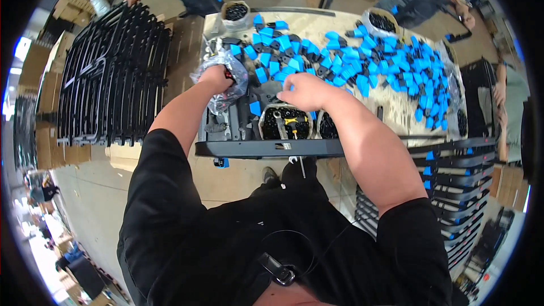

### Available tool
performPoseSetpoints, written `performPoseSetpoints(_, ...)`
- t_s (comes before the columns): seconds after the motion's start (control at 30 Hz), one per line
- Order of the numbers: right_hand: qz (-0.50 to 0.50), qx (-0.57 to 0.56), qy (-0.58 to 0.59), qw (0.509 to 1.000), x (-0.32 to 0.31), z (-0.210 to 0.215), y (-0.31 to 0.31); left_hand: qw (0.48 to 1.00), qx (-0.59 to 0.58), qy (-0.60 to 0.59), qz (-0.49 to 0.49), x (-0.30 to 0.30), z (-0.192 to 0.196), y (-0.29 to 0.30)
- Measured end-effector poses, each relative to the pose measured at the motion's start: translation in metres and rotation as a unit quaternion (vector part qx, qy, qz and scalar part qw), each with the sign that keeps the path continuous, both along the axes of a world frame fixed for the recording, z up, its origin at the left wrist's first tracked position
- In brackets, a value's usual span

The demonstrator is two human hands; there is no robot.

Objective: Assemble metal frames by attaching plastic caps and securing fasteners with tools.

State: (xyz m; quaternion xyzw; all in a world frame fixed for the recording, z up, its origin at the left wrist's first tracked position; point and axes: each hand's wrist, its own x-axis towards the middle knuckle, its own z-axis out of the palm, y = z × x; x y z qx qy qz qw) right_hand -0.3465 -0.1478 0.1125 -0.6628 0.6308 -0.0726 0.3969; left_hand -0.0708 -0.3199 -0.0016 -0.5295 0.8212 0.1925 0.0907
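Note:
My left hand (215, 78) reaches into a clear plastic bag (238, 89) at the left of the table; small dark and reddish pieces show inside, and the fingers are hidden. Over the table's near middle, my right hand (309, 92) has its fingers curled in, thumb and forefinger close together; whatever they pinch is too small to name. Just below that hand sits an open bag of small black parts (273, 131), with a yellow-and-black tool (296, 120) and a wrench lying on top. A long black bar (255, 149) runs along the near edge.
Many blue-and-black plastic pieces (345, 62) cover the table. Bags of black parts stand at the back left (236, 12) and back right (382, 21). Stacked black frames (113, 76) rise at left; more frames (453, 187) stand at right. Other people work around the table.

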Motion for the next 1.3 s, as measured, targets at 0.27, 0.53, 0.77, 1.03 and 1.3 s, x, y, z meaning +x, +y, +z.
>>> performPoseSetpoints(0.27, 0.029, 0.029, 0.037, 0.998, -0.004, 0.01, -0.002, 0.974, -0.069, 0.216, 0.032, 0.021, 0.025, 0.028)
performPoseSetpoints(0.53, 0.023, -0.006, 0.046, 0.999, -0.01, 0.001, -0.001, 0.916, -0.096, 0.385, -0.061, 0.001, 0.181, 0.15)
performPoseSetpoints(0.77, 0.033, 0.003, 0.075, 0.997, -0.007, 0.002, -0.006, 0.917, -0.041, 0.378, -0.12, -0.001, 0.194, 0.204)
performPoseSetpoints(1.03, 0.013, -0.013, 0.095, 0.995, -0.011, -0.01, -0.011, 0.913, 0.036, 0.39, -0.114, -0.016, 0.207, 0.234)
performPoseSetpoints(1.3, -0.035, 0.007, 0.068, 0.997, -0.013, -0.003, -0.008, 0.908, -0.155, 0.251, -0.297, -0.043, 0.211, 0.25)
